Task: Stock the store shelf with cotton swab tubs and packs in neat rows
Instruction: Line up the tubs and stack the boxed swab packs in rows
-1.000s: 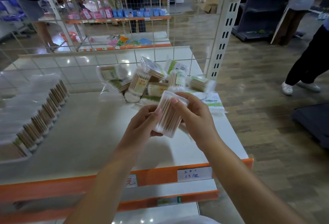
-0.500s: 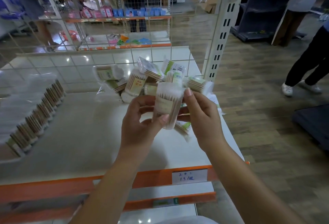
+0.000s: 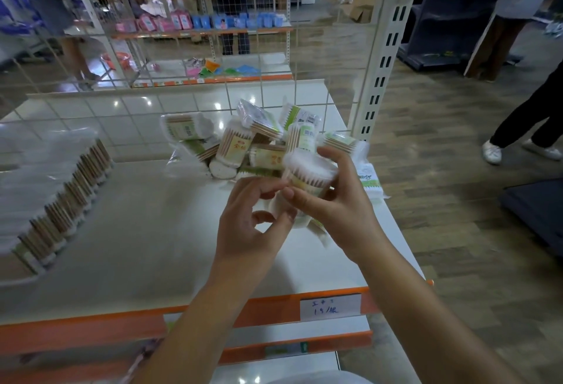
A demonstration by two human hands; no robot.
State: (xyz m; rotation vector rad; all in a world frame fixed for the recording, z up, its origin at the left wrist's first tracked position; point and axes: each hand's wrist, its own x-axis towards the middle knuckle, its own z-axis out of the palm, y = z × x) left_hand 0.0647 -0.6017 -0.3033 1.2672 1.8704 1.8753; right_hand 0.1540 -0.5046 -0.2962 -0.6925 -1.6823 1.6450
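A clear round tub of cotton swabs (image 3: 307,175) is upright in front of me, above the white shelf (image 3: 137,246). My right hand (image 3: 338,203) grips it with thumb and fingers round its side. My left hand (image 3: 249,219) is just left of the tub, its fingers curled loosely and its fingertips close to the tub's lower edge; whether they touch it I cannot tell. Behind the hands lies a jumbled pile of swab tubs and packs (image 3: 243,143). A neat row of swab packs (image 3: 61,200) stands along the shelf's left side.
A wire grid back panel (image 3: 182,48) closes the shelf's far side, with a slotted upright post (image 3: 380,72) at the right. An orange front rail carries a handwritten price tag (image 3: 330,306). A person's legs (image 3: 527,127) stand on the wooden floor to the right.
The tub has turned from tilted to upright and shifted right into my right hand's grip. My left hand has loosened off it and dropped slightly lower.
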